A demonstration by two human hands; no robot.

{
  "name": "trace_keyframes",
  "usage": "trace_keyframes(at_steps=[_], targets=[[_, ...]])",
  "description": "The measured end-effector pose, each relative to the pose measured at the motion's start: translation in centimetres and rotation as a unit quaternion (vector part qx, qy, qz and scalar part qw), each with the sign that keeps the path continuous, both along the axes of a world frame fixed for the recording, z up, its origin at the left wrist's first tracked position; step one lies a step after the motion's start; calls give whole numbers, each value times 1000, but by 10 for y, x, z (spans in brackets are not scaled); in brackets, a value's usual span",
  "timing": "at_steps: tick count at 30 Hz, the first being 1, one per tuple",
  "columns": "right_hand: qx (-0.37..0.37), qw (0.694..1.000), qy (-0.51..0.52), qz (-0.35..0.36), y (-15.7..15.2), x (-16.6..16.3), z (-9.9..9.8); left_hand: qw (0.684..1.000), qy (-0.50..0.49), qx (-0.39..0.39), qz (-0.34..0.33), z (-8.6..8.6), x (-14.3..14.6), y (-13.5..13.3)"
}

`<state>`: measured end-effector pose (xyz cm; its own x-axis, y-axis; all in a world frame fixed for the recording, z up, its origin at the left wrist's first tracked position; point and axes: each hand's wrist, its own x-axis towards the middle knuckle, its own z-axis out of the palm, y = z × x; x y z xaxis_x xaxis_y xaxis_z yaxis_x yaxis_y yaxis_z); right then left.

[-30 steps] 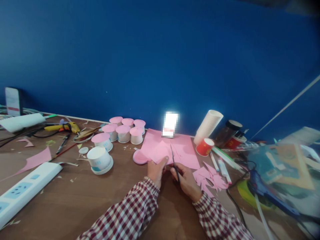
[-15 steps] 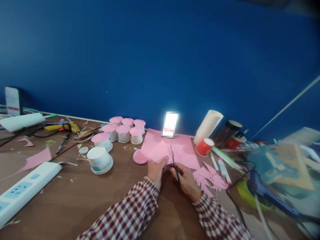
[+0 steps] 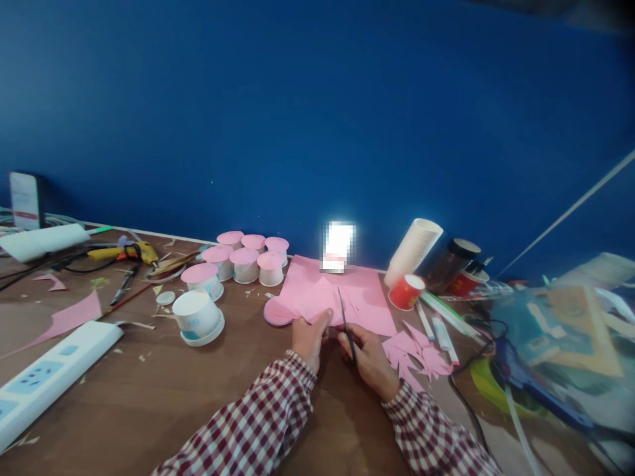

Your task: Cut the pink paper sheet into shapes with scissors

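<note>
Left hand (image 3: pixel 308 338) unmoved on pink paper (image 3: pixel 364 301), right hand (image 3: pixel 371 362) gripping scissors (image 3: pixel 345 320)

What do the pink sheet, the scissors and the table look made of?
Pink sheet: thin matte paper, it seems; it creases and lies flat. Scissors: dark slim blades, probably metal, finish unclear. Table: brown wood-grain top with a soft sheen, wood or laminate.
</note>
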<state>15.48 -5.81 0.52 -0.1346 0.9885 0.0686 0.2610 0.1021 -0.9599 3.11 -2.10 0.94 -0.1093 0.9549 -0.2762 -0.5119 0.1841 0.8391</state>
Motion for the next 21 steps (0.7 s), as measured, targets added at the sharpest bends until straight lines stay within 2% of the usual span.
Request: trace_keyframes(at_steps=[7, 21], targets=[[-2, 1000, 14, 3, 0, -1, 1, 1000, 25, 3, -11, -2, -1, 0], [6, 1000, 1, 5, 0, 1, 1, 1000, 9, 6, -6, -2, 0, 0]])
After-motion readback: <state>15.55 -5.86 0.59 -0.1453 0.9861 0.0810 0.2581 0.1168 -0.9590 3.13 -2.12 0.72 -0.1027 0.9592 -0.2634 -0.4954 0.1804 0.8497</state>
